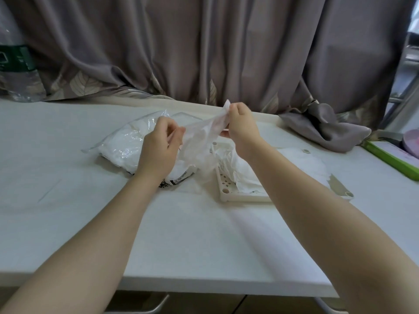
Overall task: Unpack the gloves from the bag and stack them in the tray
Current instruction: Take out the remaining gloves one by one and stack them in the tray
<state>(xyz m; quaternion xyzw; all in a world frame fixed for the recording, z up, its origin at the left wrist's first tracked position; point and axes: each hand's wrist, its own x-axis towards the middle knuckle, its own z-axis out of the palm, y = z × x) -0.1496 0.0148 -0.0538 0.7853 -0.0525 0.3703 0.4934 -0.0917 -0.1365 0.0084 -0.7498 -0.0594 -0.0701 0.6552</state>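
Both hands (158, 148) (242, 128) pinch glove (199, 141) above tray (223, 186) edge.

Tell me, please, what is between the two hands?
A thin clear glove is stretched between the left hand and the right hand; each hand pinches one end. The head view shows this, above the bag and the tray.

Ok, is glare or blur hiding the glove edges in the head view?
Head view: soft overall; the translucent glove between left hand and right hand blends into the white table; glare streaks the bag; wide-angle bending at the frame edges.
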